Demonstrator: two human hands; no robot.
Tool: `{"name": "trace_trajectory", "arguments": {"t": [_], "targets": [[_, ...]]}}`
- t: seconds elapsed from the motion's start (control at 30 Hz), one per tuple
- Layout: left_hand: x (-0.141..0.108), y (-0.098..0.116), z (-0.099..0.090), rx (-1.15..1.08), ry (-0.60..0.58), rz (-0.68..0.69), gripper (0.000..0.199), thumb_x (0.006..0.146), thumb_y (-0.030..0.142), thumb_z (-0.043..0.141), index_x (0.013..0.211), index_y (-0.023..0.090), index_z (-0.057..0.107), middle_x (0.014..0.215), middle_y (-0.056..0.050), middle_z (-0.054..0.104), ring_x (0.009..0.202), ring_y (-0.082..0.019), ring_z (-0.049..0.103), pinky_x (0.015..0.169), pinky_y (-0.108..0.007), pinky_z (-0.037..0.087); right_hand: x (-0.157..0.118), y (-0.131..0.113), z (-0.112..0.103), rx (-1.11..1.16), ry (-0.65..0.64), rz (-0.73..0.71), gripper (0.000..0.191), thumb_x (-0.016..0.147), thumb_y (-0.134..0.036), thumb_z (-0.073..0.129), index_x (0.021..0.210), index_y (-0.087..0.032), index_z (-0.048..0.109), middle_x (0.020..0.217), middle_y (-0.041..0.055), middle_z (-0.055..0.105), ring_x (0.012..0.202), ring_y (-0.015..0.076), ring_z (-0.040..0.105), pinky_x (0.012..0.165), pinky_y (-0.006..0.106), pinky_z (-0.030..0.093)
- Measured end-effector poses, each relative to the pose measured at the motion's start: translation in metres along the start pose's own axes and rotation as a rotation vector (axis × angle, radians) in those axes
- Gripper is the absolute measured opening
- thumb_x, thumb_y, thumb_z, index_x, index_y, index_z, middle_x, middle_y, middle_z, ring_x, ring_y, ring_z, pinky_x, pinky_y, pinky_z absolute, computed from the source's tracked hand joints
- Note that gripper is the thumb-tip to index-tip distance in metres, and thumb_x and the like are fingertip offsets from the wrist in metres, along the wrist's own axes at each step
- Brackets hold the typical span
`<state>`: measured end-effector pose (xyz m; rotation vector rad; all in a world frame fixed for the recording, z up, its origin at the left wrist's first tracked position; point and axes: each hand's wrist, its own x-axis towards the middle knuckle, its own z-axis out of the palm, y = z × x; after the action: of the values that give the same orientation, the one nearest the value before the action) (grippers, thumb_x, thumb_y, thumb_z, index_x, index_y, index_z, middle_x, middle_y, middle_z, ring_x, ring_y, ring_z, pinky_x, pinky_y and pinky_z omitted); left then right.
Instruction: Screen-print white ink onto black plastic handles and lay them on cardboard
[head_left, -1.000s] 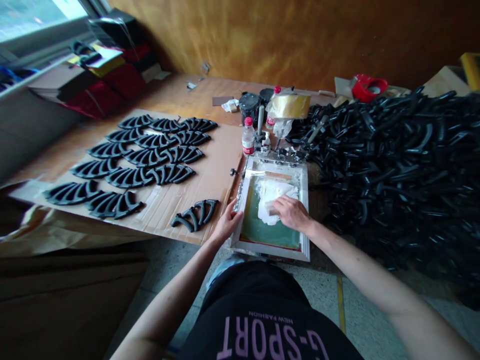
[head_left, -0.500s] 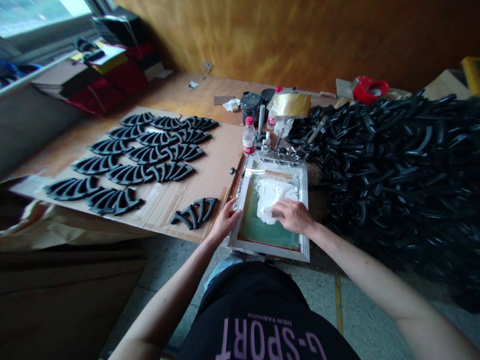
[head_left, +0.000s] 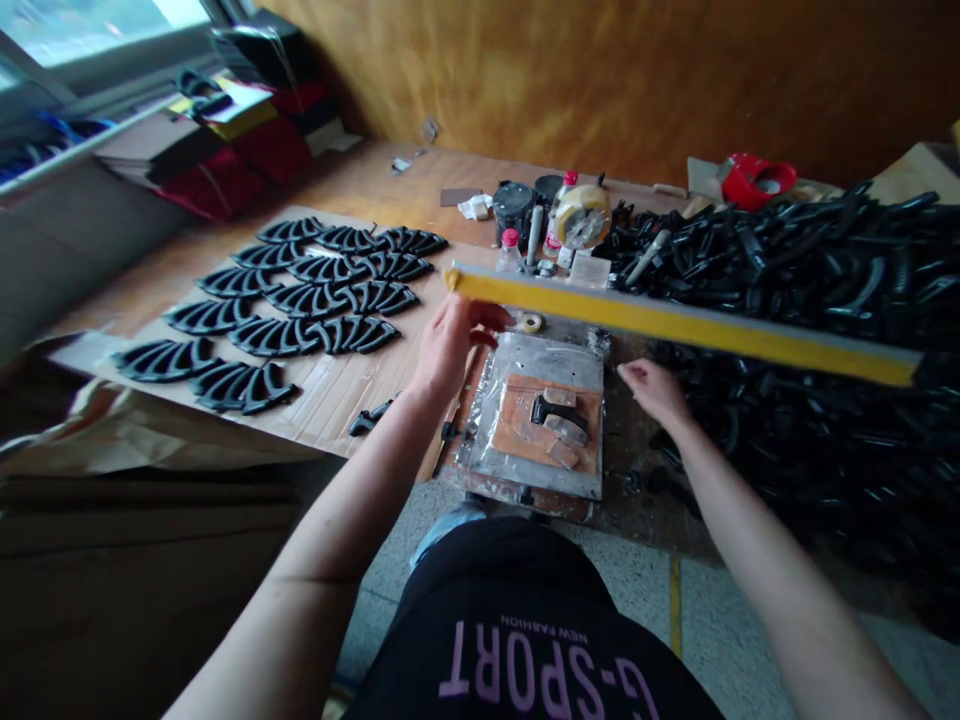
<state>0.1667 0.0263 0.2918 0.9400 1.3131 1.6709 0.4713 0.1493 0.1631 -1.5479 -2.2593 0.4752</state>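
The screen-printing frame [head_left: 675,318] is tilted up and seen almost edge-on as a long yellow and grey bar. My left hand [head_left: 448,342] is at its left end, fingers curled against its lower edge. Below it lies a metal base plate [head_left: 487,440] bearing a brown board [head_left: 514,412]. A black curved plastic part [head_left: 559,412] rests on that board among clear pads. To the right of the plate, my right hand [head_left: 654,388] is closed, thumb against fingers, with nothing visible in it.
Rows of black fan-shaped parts [head_left: 277,335] lie on cardboard [head_left: 322,385] at left. A large heap of black parts [head_left: 772,440] fills the right. Behind the frame stand bottles [head_left: 510,250], a dark tub [head_left: 514,212] and a tape roll [head_left: 583,217].
The frame, flat before, has swung up, uncovering the plate and the black part. My left hand has risen with it. My right hand has moved off the white ink to the right.
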Motion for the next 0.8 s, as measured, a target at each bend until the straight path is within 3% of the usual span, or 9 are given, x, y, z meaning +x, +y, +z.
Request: {"name": "trace_trajectory", "arguments": {"t": [0.1, 0.2, 0.33, 0.37, 0.43, 0.5, 0.63, 0.73, 0.8], "targets": [[0.008, 0.001, 0.006, 0.008, 0.017, 0.017, 0.063, 0.094, 0.063, 0.028, 0.113, 0.013, 0.062, 0.084, -0.007, 0.068, 0.078, -0.014, 0.065, 0.061, -0.023, 0.049, -0.038, -0.019, 0.049, -0.06, -0.15, -0.228, 0.025, 0.085, -0.044, 0.062, 0.078, -0.019, 0.061, 0.087, 0.0074, 0.065, 0.085, 0.0216, 0.061, 0.077, 0.033, 0.047], [-0.022, -0.024, 0.001, 0.041, 0.023, -0.04, 0.064, 0.093, 0.065, 0.03, 0.125, 0.017, 0.057, 0.091, -0.008, 0.071, 0.083, -0.016, 0.066, 0.064, -0.025, 0.05, -0.054, -0.038, 0.066, -0.23, -0.21, -0.312, 0.016, 0.09, -0.032, 0.057, 0.081, -0.019, 0.057, 0.09, 0.0111, 0.065, 0.091, 0.025, 0.059, 0.08, 0.035, 0.044], [-0.094, -0.077, -0.005, 0.086, -0.323, -0.579, 0.07, 0.083, 0.071, 0.046, 0.12, 0.013, 0.062, 0.104, -0.018, 0.072, 0.087, -0.025, 0.068, 0.058, -0.03, 0.051, -0.057, -0.07, 0.056, -0.278, -0.284, -0.233, 0.016, 0.096, -0.029, 0.045, 0.087, -0.019, 0.053, 0.079, 0.0095, 0.065, 0.078, 0.0232, 0.059, 0.07, 0.032, 0.041], [-0.109, -0.087, -0.005, 0.051, -0.32, -0.674, 0.071, 0.081, 0.071, 0.05, 0.123, 0.015, 0.059, 0.114, -0.019, 0.069, 0.093, -0.027, 0.068, 0.059, -0.031, 0.053, -0.059, -0.085, 0.055, -0.254, -0.263, -0.258, 0.017, 0.097, -0.029, 0.044, 0.087, -0.019, 0.053, 0.08, 0.0098, 0.065, 0.08, 0.0241, 0.059, 0.071, 0.032, 0.041], [-0.128, -0.103, -0.007, -0.049, -0.178, -0.719, 0.069, 0.079, 0.072, 0.051, 0.122, 0.019, 0.057, 0.125, -0.018, 0.064, 0.102, -0.027, 0.066, 0.063, -0.031, 0.055, -0.067, -0.124, 0.06, -0.198, -0.205, -0.378, 0.017, 0.097, -0.029, 0.043, 0.088, -0.02, 0.054, 0.084, 0.0112, 0.064, 0.087, 0.0265, 0.058, 0.076, 0.035, 0.041], [-0.132, -0.111, -0.019, -0.098, 0.067, -0.632, 0.059, 0.078, 0.071, 0.054, 0.105, 0.019, 0.058, 0.113, -0.014, 0.068, 0.095, -0.024, 0.067, 0.063, -0.029, 0.055, -0.077, -0.168, 0.074, -0.147, -0.187, -0.532, 0.017, 0.097, -0.026, 0.042, 0.089, -0.02, 0.055, 0.089, 0.0118, 0.064, 0.091, 0.0277, 0.055, 0.081, 0.037, 0.041], [-0.129, -0.122, -0.095, 0.031, 0.415, -0.524, 0.049, 0.076, 0.066, 0.059, 0.085, 0.02, 0.049, 0.075, -0.003, 0.064, 0.066, -0.016, 0.066, 0.054, -0.025, 0.051, -0.078, -0.239, 0.117, 0.012, -0.317, -0.741, 0.016, 0.097, -0.028, 0.047, 0.097, -0.019, 0.06, 0.096, 0.0101, 0.064, 0.096, 0.0256, 0.054, 0.087, 0.036, 0.043], [-0.137, -0.137, -0.168, 0.243, 0.575, -0.578, 0.044, 0.084, 0.063, 0.048, 0.092, 0.02, 0.046, 0.081, -0.005, 0.068, 0.062, -0.015, 0.066, 0.052, -0.024, 0.05, -0.058, -0.262, 0.155, 0.054, -0.399, -0.763, 0.022, 0.095, -0.032, 0.052, 0.108, -0.019, 0.063, 0.101, 0.0097, 0.064, 0.102, 0.0244, 0.054, 0.089, 0.035, 0.044], [-0.142, -0.15, -0.206, 0.421, 0.598, -0.694, 0.041, 0.09, 0.058, 0.036, 0.094, 0.019, 0.047, 0.086, -0.008, 0.07, 0.063, -0.015, 0.067, 0.054, -0.025, 0.05, -0.044, -0.269, 0.181, 0.008, -0.443, -0.742, 0.024, 0.095, -0.03, 0.052, 0.113, -0.02, 0.064, 0.105, 0.0098, 0.064, 0.103, 0.0236, 0.055, 0.089, 0.035, 0.044]]}}
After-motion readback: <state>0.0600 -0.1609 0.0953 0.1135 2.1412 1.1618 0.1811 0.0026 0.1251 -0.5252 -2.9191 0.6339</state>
